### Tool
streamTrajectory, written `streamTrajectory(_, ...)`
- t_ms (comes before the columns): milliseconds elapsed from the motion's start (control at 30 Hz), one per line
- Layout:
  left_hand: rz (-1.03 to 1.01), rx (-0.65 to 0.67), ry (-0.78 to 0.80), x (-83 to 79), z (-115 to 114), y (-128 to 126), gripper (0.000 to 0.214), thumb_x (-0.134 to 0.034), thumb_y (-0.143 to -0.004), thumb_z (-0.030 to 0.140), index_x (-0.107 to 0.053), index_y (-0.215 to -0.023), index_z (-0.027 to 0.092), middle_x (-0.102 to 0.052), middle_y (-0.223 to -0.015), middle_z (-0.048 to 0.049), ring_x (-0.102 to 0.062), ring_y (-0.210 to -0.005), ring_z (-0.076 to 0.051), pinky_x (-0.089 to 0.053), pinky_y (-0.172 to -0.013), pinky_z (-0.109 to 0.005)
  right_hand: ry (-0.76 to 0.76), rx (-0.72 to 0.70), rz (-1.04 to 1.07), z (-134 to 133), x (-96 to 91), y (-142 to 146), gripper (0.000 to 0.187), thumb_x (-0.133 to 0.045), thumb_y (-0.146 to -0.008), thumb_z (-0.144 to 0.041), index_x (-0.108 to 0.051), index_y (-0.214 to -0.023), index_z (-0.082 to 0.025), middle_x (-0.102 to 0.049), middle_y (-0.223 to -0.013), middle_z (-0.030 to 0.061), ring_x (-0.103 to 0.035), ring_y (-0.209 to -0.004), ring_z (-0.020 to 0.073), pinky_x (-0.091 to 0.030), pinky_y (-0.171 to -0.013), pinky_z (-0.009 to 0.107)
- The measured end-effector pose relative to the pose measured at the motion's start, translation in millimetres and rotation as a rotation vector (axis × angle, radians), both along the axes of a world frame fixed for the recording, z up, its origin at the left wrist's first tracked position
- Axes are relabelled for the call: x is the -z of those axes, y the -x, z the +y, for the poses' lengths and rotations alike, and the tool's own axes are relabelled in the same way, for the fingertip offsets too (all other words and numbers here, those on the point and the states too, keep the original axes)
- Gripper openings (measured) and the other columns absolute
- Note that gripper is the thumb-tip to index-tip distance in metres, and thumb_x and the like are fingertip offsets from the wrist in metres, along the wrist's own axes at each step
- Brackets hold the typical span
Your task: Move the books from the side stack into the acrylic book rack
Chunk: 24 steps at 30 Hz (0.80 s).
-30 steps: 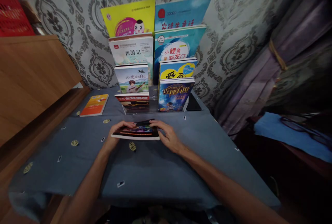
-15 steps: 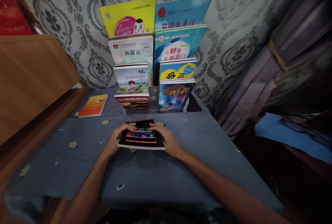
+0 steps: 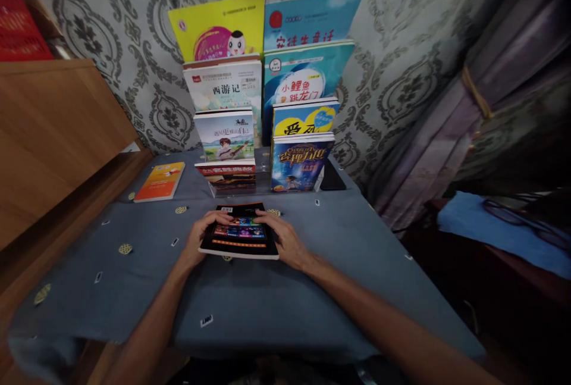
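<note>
A black book point(image 3: 243, 246) with rows of small coloured pictures is held between both hands above the table's grey-blue cloth. My left hand point(image 3: 201, 235) grips its left side, thumb lying over the cover. On the opposite side my right hand point(image 3: 286, 239) clasps the edge, its thumb also on top; the other fingers are mostly hidden beneath. Just beyond stands a clear rack point(image 3: 263, 185) filled with upright books in two columns. At its front are a red-topped book point(image 3: 229, 177) on the left and a dark blue book point(image 3: 298, 165) on the right.
An orange book point(image 3: 160, 181) lies flat at the back left, near a wooden cabinet point(image 3: 57, 135). Behind the rack's right side rests a dark flat object point(image 3: 332, 177). Glasses point(image 3: 513, 218) sit on a blue cloth point(image 3: 473, 224) at the right, below a purple curtain point(image 3: 441, 117).
The black book has shifted slightly left and its angle has changed a little in my hands. Both hands keep their hold. The rack and its books stay put.
</note>
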<state>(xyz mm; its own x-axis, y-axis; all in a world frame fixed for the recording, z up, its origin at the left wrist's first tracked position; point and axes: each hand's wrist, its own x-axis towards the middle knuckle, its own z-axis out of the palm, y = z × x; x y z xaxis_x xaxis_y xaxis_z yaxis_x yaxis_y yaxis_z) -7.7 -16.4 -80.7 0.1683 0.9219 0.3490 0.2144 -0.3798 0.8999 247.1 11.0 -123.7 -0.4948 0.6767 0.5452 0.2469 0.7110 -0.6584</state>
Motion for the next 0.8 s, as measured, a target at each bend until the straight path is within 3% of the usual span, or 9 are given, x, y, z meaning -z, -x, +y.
streamTrajectory(467, 0.124, -0.214, -0.256, 3.0, 0.6, -2.4, 0.012, -0.065, -0.084, 0.03, -0.076, -0.085, 0.025, -0.075, -0.103, -0.0075, -0.059, -0.119, -0.029, -0.042, -0.105, -0.046, -0.069, 0.079, 0.018, -6.5, -4.8, 7.3, 0.037, -0.047, -0.095, -0.02, -0.056, -0.131, -0.023, -0.049, -0.147, 0.015, -0.05, -0.135, 0.0265, -0.045, -0.11, 0.05)
streamTrajectory(800, 0.058, -0.285, -0.309, -3.7, 9.3, -0.1, 0.012, -0.067, -0.08, 0.032, -0.076, -0.086, 0.026, -0.075, -0.103, -0.0066, -0.06, -0.118, -0.029, -0.041, -0.107, -0.047, -0.087, 0.066, 0.077, 13.7, -21.1, 19.5, 0.036, -0.05, -0.095, -0.026, -0.057, -0.131, -0.025, -0.046, -0.15, 0.0138, -0.048, -0.137, 0.0275, -0.042, -0.112, 0.051)
